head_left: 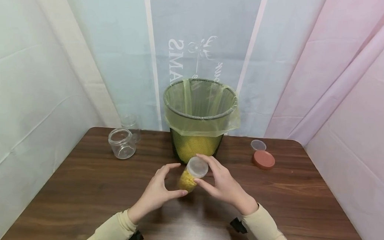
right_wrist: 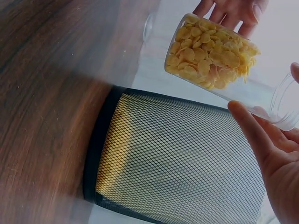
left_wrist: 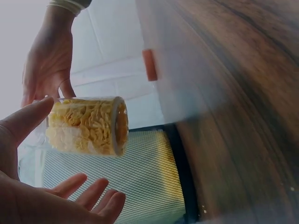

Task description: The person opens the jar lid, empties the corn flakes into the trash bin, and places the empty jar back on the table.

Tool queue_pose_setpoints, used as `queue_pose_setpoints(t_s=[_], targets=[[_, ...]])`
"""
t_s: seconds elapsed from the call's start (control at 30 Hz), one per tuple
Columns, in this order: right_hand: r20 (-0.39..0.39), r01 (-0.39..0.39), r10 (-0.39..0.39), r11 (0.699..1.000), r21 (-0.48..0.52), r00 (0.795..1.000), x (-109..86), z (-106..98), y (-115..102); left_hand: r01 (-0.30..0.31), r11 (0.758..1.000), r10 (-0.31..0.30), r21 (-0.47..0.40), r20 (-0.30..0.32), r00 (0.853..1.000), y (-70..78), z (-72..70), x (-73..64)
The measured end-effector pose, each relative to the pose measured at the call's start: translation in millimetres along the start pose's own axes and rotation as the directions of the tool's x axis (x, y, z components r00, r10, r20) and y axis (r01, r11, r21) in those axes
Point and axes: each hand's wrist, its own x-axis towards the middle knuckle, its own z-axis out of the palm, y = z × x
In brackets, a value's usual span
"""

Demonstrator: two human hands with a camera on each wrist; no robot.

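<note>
A clear jar (head_left: 187, 181) of yellow flakes, with a whitish translucent top (head_left: 197, 167), is held tilted above the table in front of the bin. Near that top, my right hand (head_left: 223, 184) grips the jar between thumb and fingers. My left hand (head_left: 157, 190) is spread around the lower part, thumb tip at the jar and fingers straight and apart from it. In the left wrist view the flakes (left_wrist: 86, 128) fill the jar's lower part. The right wrist view shows clear space above the flakes (right_wrist: 205, 51), toward the neck.
Behind the jar stands a black mesh bin (head_left: 195, 146) with a yellowish liner (head_left: 208, 125). An open clear jar (head_left: 124, 150) sits at the back left, another clear jar (head_left: 129, 122) behind it. At the back right, a clear lid (head_left: 258, 145) lies beside a red lid (head_left: 264, 159).
</note>
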Motion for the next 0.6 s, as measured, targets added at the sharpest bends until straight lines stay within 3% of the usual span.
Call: queue_pose_setpoints(t_s=[0.27,0.6], targets=[[-0.02,-0.047,0.051,0.986,0.163,0.999,-2.0,-9.8,-1.8,-0.046,0.999,0.046,-0.009,0.015,0.999,9.7,4.7,1.7],[-0.048,-0.107,0.123,0.962,0.252,0.991,-4.7,-21.4,-4.1,-0.041,0.999,0.042,-0.021,0.038,0.998,18.7,12.8,6.7]])
